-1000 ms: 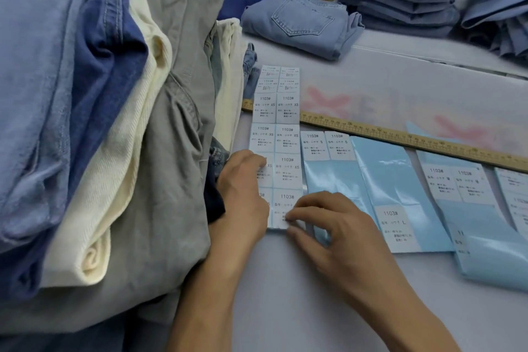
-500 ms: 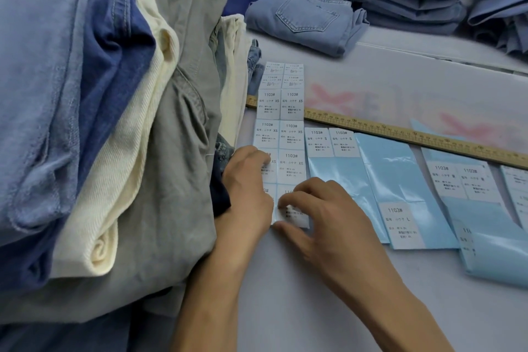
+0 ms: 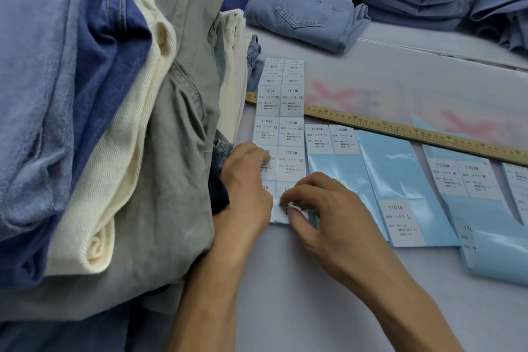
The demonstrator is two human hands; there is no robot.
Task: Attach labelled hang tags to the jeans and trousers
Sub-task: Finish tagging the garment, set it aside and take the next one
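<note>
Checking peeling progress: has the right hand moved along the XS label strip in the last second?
Yes. The right hand has crept left over the XS strip's near-right label, toward the left hand.

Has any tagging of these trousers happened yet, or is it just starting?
Just starting. Done: some backing strips already lack labels. In hand: the left hand steadies the XS label sheet while the right hand peels a label. Left: the trouser pile shows no tags.
</note>
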